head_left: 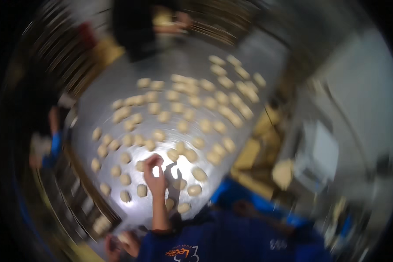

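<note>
My left hand [153, 168] reaches over the metal table from a bare forearm. Its fingers curl in a loose C, with bright tabletop showing between palm and thumb. No dough shows inside it. Right beside the fingers lies a pale dough piece [140, 166], and another dough piece [173, 155] is just beyond them. My right hand [243, 208] is a dim shape by a blue edge at the table's near right; its fingers are lost in shadow and blur. Many more small, rounded dough pieces [189, 115] spread across the table.
The shiny metal table [89, 137] fills the middle. At lower left, blurred hands [122, 244], seemingly another person's, are near pale dough. Another person [135, 30] stands across the table, and one with a blue cuff [55, 144] at left. A white box [316, 153] stands at right.
</note>
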Available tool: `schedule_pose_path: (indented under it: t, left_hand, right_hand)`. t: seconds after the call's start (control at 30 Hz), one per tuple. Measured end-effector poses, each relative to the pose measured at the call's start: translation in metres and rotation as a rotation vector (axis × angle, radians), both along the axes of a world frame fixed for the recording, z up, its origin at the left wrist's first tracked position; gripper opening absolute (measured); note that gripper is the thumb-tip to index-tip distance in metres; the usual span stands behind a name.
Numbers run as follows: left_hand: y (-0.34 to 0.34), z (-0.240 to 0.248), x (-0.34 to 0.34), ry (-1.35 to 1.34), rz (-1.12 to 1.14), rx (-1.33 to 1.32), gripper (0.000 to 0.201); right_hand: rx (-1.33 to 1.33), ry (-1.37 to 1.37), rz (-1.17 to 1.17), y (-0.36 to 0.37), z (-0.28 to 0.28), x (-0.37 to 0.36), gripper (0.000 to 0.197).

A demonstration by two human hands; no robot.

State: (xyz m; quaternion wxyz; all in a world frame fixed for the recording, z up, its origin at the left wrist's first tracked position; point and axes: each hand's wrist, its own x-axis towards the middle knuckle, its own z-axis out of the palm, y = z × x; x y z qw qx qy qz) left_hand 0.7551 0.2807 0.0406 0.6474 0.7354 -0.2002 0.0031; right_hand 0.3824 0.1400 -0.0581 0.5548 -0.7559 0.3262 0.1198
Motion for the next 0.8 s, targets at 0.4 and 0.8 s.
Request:
schedule_pose_path:
  t: [0.4,0.8]
  left_hand:
    - [-0.133,0.045,-0.180,-0.166,-0.854,0.039,0.014]
    - [-0.190,-0.034,-0.532,-0.101,-1.730,0.529,0.022]
  right_hand:
    - [-0.847,0.402,-0.791,-0.005,-0.022,-0.243,0.052]
    - [0.038,-0.700,-1.441,0.020,-0.060,-0.385,0.035]
